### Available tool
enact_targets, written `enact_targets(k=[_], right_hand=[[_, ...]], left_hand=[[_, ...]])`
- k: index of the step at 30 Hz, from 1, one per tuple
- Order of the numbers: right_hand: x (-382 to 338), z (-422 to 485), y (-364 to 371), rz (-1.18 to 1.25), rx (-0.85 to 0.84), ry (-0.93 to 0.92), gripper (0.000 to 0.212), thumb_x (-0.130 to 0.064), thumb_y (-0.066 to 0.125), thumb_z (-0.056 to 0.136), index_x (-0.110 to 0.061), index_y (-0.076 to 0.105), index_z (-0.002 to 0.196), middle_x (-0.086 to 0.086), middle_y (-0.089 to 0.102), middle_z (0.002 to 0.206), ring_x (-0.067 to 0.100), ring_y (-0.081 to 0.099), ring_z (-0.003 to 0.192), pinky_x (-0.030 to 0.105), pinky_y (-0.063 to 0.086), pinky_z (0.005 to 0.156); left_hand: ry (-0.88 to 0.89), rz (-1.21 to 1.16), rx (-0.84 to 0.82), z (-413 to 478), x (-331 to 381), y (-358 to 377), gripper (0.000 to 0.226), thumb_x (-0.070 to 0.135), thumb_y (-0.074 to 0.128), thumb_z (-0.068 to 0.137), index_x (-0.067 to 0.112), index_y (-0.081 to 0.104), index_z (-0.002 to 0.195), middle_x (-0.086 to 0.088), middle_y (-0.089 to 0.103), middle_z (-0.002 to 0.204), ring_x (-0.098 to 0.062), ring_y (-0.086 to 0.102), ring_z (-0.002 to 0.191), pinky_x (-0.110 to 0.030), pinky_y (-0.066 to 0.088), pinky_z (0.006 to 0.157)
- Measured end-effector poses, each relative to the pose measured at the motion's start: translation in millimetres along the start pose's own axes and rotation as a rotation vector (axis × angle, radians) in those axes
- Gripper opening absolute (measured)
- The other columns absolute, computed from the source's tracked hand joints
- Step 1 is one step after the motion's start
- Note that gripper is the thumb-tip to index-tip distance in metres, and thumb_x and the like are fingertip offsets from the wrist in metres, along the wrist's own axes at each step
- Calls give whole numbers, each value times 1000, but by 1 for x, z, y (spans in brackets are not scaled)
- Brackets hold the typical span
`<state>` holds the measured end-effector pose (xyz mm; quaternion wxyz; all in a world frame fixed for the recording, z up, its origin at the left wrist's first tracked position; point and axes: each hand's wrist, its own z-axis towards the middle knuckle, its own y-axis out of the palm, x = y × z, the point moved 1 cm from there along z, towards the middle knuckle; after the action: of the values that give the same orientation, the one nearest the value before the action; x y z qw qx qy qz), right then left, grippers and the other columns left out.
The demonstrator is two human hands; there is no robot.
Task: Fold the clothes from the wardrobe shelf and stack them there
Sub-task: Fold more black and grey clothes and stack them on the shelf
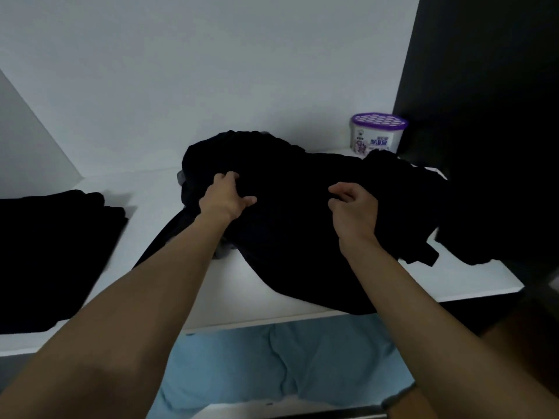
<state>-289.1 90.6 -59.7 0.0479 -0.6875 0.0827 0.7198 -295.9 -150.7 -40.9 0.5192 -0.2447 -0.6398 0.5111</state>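
White wardrobe shelf (151, 189), white back wall (211, 71) behind it, dim light. Left hand (227, 198) is on the near-left side of the black clothes heap (287, 237), fingers curled into the cloth, thumb out to the right, gripping a fold. Right hand (354, 207) sits further right on the same heap, fingers hooked down w/ cloth bunched under them (looks like a pinch, tho black on black hides the exact hold). Both forearms are bare, reaching up and in from below the shelf front.

Room: the heap takes the middle to right of the shelf. Its near edge hangs over the shelf front and its right end runs up against the dark side panel (484, 116). A bare white strip separates the heap from the folded black stack (54, 252) at far left, so the two are apart. Back-right corner holds a white tub w/ purple lid (376, 136), just behind the heap and close to the panel. Blue fabric (272, 364) lies below the shelf.

Heap itself: crumpled, unfolded, several pcs lumped together, highest at the back. A strap or sleeve end pokes out at the right front, and a grey scrap (221, 252) shows under the left side.
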Motion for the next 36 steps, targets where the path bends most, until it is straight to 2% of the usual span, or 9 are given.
enact_targets(k=[5, 12, 15, 18, 22, 24, 26, 31, 36], right_hand=[[-17, -11, -5, 161, -41, -18, 37, 18, 57, 82, -16, 69, 77, -11, 69, 97, -8, 67, 80, 5, 49, 71], [-9, -23, -14, -167, -151, 28, 34, 13, 56, 87, -18, 70, 86, 0, 71, 99, 9, 66, 86, 12, 53, 67], [-7, -25, -5, -570, -180, -126, 33, -3, 67, 87, -16, 64, 117, 7, 59, 126, 17, 58, 112, 20, 43, 93], [-24, -36, 25, -583, -192, -384, 73, -29, 76, 81, -18, 41, 145, 7, 45, 146, 21, 42, 132, 26, 30, 106], [-47, -43, 69, -797, -322, -551, 86, -55, 66, 72, -28, 32, 146, 2, 45, 148, 28, 40, 139, 54, 34, 112], [-43, -44, 77, -1069, -433, -550, 57, -49, 65, 83, -29, 50, 134, 0, 51, 142, 28, 36, 142, 67, 16, 116], [-40, -53, 74, -1065, -477, -599, 17, -28, 58, 93, -28, 66, 107, 2, 67, 120, 27, 54, 126, 60, 16, 119], [-70, -91, 65, -454, -243, -639, 37, 6, 51, 89, -13, 70, 114, 1, 72, 108, 15, 66, 105, 35, 52, 96], [-76, -177, 55, -206, -566, -787, 37, 3, 66, 84, -20, 65, 113, -18, 66, 108, -12, 61, 103, 9, 43, 93]], left_hand=[[77, 43, 156, 5, -2, -10, 19, 36, 64, 93, 19, 69, 98, -9, 69, 97, -35, 65, 96, -38, 48, 75], [201, -493, 396, -20, -1, -57, 35, 22, 53, 100, -1, 60, 74, 1, 54, 65, -10, 47, 61, -25, 36, 59], [262, -712, 342, -46, 2, -87, 41, 23, 51, 103, -2, 53, 70, 1, 45, 62, -5, 39, 56, -25, 32, 56], [303, -919, 173, -79, 6, -105, 44, 31, 49, 104, -7, 64, 87, -7, 59, 76, -15, 55, 70, -30, 44, 68], [357, -1106, -42, -123, 6, -118, 37, 39, 49, 102, 25, 79, 85, 3, 77, 86, -13, 72, 84, -25, 54, 75], [337, -1159, -112, -138, -6, -116, 35, 41, 50, 100, 30, 80, 87, 0, 78, 93, -16, 74, 90, -21, 56, 74], [234, -1205, -134, -149, -29, -109, 34, 45, 53, 99, 30, 81, 88, 0, 78, 96, -14, 75, 92, -19, 56, 72], [-98, -1205, -401, -166, -99, -71, 70, 73, 49, 88, 16, 69, 123, -13, 69, 124, -29, 68, 112, -41, 51, 100], [-163, -1511, -767, -183, -88, -70, 88, 84, 44, 80, 7, 70, 112, -10, 73, 98, -28, 72, 85, -39, 58, 70]])
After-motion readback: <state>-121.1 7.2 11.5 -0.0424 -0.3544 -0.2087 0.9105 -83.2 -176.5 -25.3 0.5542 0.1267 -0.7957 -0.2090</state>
